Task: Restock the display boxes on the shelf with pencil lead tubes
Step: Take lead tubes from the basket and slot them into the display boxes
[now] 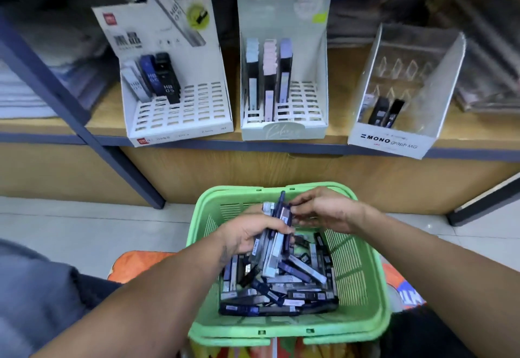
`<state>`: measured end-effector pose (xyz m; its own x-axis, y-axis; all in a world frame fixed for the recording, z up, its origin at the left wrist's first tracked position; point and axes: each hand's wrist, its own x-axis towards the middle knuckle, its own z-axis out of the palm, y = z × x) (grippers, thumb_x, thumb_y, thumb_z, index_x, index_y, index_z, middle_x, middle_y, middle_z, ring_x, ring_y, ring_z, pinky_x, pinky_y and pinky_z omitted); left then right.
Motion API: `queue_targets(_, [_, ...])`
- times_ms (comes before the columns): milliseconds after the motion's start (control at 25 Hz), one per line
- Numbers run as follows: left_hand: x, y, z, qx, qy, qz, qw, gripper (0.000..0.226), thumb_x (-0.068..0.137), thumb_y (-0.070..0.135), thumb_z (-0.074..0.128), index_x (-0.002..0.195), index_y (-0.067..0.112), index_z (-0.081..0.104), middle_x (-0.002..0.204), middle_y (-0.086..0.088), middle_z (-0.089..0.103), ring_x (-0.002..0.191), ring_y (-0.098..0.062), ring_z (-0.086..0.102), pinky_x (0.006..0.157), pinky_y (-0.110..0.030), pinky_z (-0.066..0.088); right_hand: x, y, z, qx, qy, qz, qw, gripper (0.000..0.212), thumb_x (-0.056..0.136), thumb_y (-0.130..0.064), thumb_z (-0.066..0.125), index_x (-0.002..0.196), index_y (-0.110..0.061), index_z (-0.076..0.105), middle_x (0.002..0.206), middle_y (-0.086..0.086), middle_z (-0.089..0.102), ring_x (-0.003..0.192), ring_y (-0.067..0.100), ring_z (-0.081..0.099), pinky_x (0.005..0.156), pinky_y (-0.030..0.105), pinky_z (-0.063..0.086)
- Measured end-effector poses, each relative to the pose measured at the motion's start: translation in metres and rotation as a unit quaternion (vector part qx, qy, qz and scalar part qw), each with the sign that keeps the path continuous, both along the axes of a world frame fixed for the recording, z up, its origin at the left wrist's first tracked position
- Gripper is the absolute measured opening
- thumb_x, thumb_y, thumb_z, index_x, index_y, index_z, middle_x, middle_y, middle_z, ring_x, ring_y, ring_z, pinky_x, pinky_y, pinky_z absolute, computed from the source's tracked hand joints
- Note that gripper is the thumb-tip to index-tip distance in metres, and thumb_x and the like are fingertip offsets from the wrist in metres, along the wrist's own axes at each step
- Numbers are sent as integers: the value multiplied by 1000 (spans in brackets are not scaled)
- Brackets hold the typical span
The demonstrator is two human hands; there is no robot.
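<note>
Lead tubes (274,234) bunched in left hand (247,235) grip above green basket (363,279), right hand (323,211) pinching top tube, three display boxes (282,56) along shelf (478,132) front edge

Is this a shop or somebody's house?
Most likely a stationery shop. Three display boxes of pencil lead tubes stand on a wooden shelf, one printed MONO graph MG, and a green basket full of tubes sits below for restocking.
</note>
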<state>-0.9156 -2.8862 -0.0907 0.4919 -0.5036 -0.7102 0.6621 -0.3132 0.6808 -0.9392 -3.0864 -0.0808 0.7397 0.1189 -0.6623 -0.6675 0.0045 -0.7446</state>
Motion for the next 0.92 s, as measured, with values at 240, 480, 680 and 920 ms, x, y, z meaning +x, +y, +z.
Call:
queue_targets(240, [6, -2, 78, -55, -33, 12, 998, 29, 80, -15, 68, 107, -4, 68, 103, -28, 71, 88, -37, 73, 77, -46, 62, 1, -4, 78, -4, -78, 3, 997, 16, 85, -2, 75, 99, -2, 67, 87, 16, 72, 80, 22, 70, 78, 31, 58])
queue_targets(480, [19, 17, 139, -21, -77, 2, 997, 35, 77, -10, 73, 111, -6, 66, 104, -27, 71, 85, -35, 72, 76, -45, 62, -4, 14, 133, 47, -144, -42, 988, 15, 88, -2, 73, 92, -9, 60, 81, 12, 73, 71, 20, 72, 68, 30, 60])
queue_targets(680, [36, 50, 179, -4, -92, -8, 996, 12, 88, -6, 60, 93, 0, 69, 78, -17, 72, 65, -22, 70, 65, -32, 60, 7, 53, 156, 51, -203, -26, 977, 17, 89, -7, 73, 102, -6, 61, 86, 15, 72, 73, 24, 71, 57, 27, 58])
queue_targets(920, [63, 87, 204, -6, -108, 76, 991, 14, 87, -8, 59, 94, -2, 70, 80, -19, 73, 66, -26, 71, 76, -41, 61, 36, 92, 169, 9, -311, 11, 950, 34, 82, 13, 73, 111, -4, 70, 92, 17, 70, 86, 23, 68, 85, 30, 59])
